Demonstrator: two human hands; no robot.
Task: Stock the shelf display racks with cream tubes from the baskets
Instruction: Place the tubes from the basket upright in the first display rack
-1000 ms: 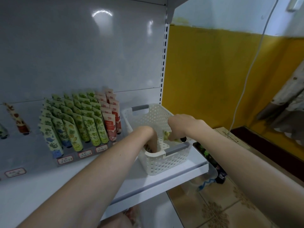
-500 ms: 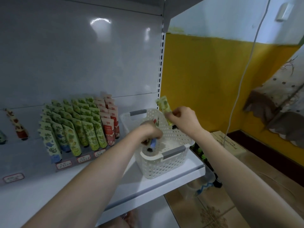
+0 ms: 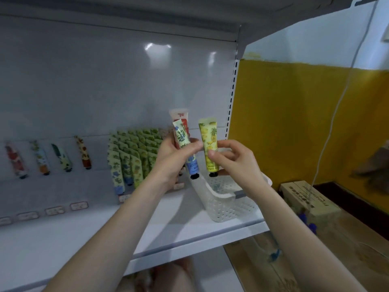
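Holding two cream tubes upright, the left hand [image 3: 168, 157] curled its fingers round a blue-flowered tube [image 3: 182, 142] and a red tube [image 3: 181, 115] behind it. Just beside it, the right hand [image 3: 235, 163] pinched a yellow pineapple tube [image 3: 208, 133] between thumb and fingers, cap down. Below both hands sat a white basket [image 3: 223, 205] on the shelf [image 3: 168, 220]. Left of the left hand stood rows of racked tubes [image 3: 134, 157].

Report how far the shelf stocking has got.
Done: the middle rack looks packed with green and blue tubes. In hand: the left hand holds a blue tube and a red tube, and the right hand pinches a yellow tube, all above the white basket. Left: these three need placing, and the four rows further left hold one tube each.
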